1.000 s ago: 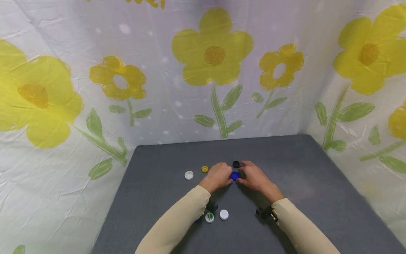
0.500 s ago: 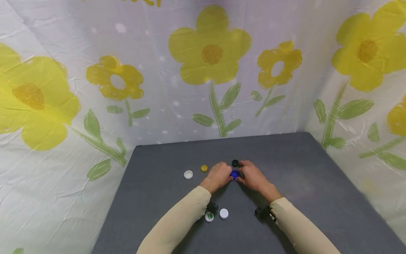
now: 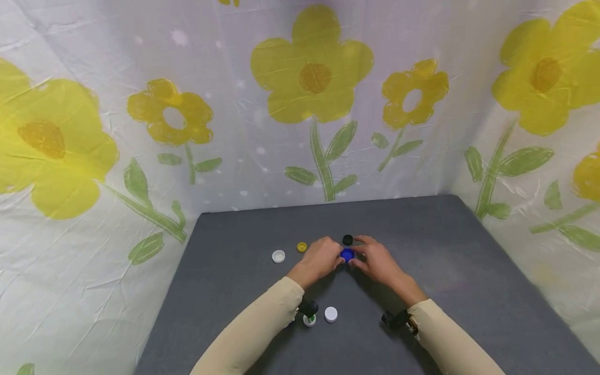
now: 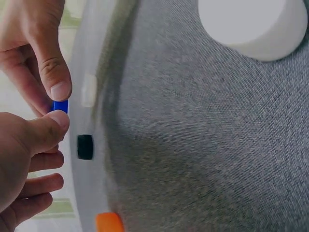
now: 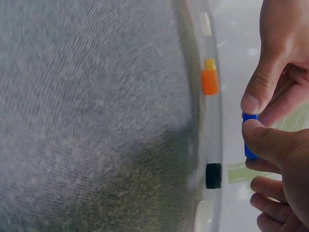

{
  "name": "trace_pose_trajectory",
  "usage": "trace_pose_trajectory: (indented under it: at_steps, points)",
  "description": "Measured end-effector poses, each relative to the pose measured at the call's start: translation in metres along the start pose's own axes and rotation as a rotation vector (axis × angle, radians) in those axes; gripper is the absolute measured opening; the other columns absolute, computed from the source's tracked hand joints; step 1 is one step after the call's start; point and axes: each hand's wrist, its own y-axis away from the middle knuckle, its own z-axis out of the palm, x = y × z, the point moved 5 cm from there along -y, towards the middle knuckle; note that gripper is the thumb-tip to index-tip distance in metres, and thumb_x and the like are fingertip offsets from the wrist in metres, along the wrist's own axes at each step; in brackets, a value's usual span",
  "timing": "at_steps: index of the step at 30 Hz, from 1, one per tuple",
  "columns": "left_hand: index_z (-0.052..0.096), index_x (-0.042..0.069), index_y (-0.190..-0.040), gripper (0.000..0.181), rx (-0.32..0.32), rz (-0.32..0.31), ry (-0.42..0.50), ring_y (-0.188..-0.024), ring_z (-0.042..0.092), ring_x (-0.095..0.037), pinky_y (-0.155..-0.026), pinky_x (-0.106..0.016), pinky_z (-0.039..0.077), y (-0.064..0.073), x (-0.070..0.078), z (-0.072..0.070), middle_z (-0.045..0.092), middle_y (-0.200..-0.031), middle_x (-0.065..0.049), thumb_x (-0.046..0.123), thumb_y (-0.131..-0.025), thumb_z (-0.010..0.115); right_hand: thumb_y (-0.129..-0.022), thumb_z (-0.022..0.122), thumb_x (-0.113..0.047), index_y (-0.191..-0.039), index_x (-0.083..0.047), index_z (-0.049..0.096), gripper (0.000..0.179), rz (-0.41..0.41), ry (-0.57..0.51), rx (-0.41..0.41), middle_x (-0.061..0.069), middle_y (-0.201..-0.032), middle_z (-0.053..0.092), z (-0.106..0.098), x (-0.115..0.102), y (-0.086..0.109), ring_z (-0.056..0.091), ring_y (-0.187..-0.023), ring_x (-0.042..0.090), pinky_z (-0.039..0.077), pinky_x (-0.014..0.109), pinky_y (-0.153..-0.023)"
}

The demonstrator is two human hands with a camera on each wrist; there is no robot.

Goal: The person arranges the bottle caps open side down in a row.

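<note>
A blue bottle cap (image 3: 347,254) sits between both hands, above the grey table. My left hand (image 3: 321,255) pinches its left side; in the left wrist view the left thumb (image 4: 58,118) presses on the cap's edge. From the other side my right hand (image 3: 378,263) grips it, and the right wrist view shows the right thumb (image 5: 260,137) across the cap with the lower fingers loosely bent. Just beyond them lies a black cap (image 3: 347,240). To the left are a yellow cap (image 3: 302,247) and a white cap (image 3: 278,256).
Nearer on the table lie a white cap (image 3: 330,314) and a white cap with a green print (image 3: 309,321), partly covered by the left wrist camera. An orange cap (image 5: 210,82) shows in the right wrist view. Flowered sheeting (image 3: 262,172) hangs behind the table (image 3: 412,224).
Both hands keep hold of the blue cap. The left forearm has shifted slightly left and the right wrist slightly right. The left wrist camera now covers more of the green-printed cap.
</note>
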Motion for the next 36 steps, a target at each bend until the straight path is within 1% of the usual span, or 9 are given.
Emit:
trace_pose_trajectory:
  at_steps: [4,11,14,18,22,25,29,32,36]
  points:
    - [0.074,0.019,-0.087,0.02,0.052,0.014,0.013,-0.069,0.061,-0.011,-0.063,-0.031,0.053,0.005,0.002,-0.013,0.068,-0.077,0.005,0.038,-0.092,0.073,-0.084,0.082,-0.025,-0.115,-0.003,0.075,0.038,0.012,-0.026,0.025,0.021,-0.134,0.062,-0.008,-0.004,0.002,0.06,-0.122,0.038,0.051,0.053,-0.096]
    - [0.075,0.018,-0.094,0.018,0.114,0.054,0.013,-0.082,0.069,-0.015,-0.071,-0.032,0.057,0.015,0.005,-0.034,0.073,-0.085,0.004,0.036,-0.093,0.073,-0.085,0.082,-0.024,-0.114,-0.005,0.075,0.035,-0.019,-0.083,0.075,0.018,-0.134,0.062,-0.024,-0.016,0.003,0.062,-0.121,0.036,0.052,0.052,-0.094]
    - [0.075,0.017,-0.103,0.021,0.133,0.084,0.009,-0.088,0.07,-0.015,-0.079,-0.032,0.057,0.021,0.006,-0.04,0.074,-0.092,0.004,0.036,-0.094,0.07,-0.085,0.081,-0.025,-0.114,-0.007,0.075,0.034,-0.025,-0.101,0.079,0.017,-0.135,0.063,-0.03,-0.021,0.004,0.062,-0.121,0.035,0.053,0.052,-0.095]
    - [0.074,0.016,-0.115,0.03,0.148,0.113,0.0,-0.096,0.07,-0.015,-0.087,-0.031,0.056,0.032,0.007,-0.046,0.075,-0.104,0.004,0.038,-0.096,0.067,-0.086,0.08,-0.03,-0.113,-0.009,0.075,0.035,-0.011,-0.123,0.066,0.014,-0.136,0.062,-0.035,-0.025,0.006,0.062,-0.122,0.032,0.052,0.051,-0.097]
    - [0.073,0.014,-0.119,0.035,0.197,0.131,0.005,-0.103,0.069,-0.017,-0.095,-0.032,0.053,0.044,0.008,-0.055,0.074,-0.113,0.001,0.038,-0.095,0.069,-0.088,0.078,-0.031,-0.112,-0.008,0.075,0.033,-0.004,-0.16,0.069,0.014,-0.136,0.063,-0.04,-0.03,0.008,0.063,-0.121,0.032,0.053,0.051,-0.095]
    - [0.072,0.012,-0.12,0.034,0.251,0.157,0.024,-0.107,0.068,-0.017,-0.098,-0.033,0.052,0.052,0.01,-0.061,0.074,-0.115,-0.001,0.036,-0.095,0.07,-0.089,0.076,-0.031,-0.111,-0.008,0.075,0.031,0.007,-0.193,0.064,0.013,-0.135,0.064,-0.044,-0.034,0.009,0.065,-0.119,0.031,0.054,0.05,-0.093]
    - [0.073,0.013,-0.116,0.03,0.317,0.2,0.05,-0.107,0.068,-0.016,-0.1,-0.032,0.051,0.059,0.012,-0.066,0.074,-0.112,0.001,0.033,-0.095,0.07,-0.092,0.072,-0.034,-0.108,-0.013,0.076,0.027,0.054,-0.234,0.024,0.007,-0.135,0.065,-0.046,-0.037,0.011,0.064,-0.12,0.029,0.055,0.048,-0.092]
    - [0.074,0.013,-0.112,0.024,0.353,0.219,0.082,-0.106,0.069,-0.015,-0.099,-0.032,0.051,0.063,0.012,-0.068,0.075,-0.107,0.002,0.03,-0.094,0.072,-0.095,0.068,-0.036,-0.106,-0.017,0.076,0.024,0.091,-0.284,-0.005,0.004,-0.135,0.065,-0.045,-0.039,0.013,0.062,-0.123,0.029,0.053,0.049,-0.094]
    - [0.076,0.013,-0.107,0.019,0.385,0.224,0.133,-0.102,0.07,-0.014,-0.097,-0.031,0.053,0.068,0.011,-0.069,0.076,-0.103,0.003,0.024,-0.092,0.074,-0.099,0.063,-0.039,-0.104,-0.018,0.077,0.026,0.122,-0.373,-0.041,0.005,-0.136,0.065,-0.043,-0.042,0.016,0.06,-0.126,0.031,0.051,0.054,-0.095]
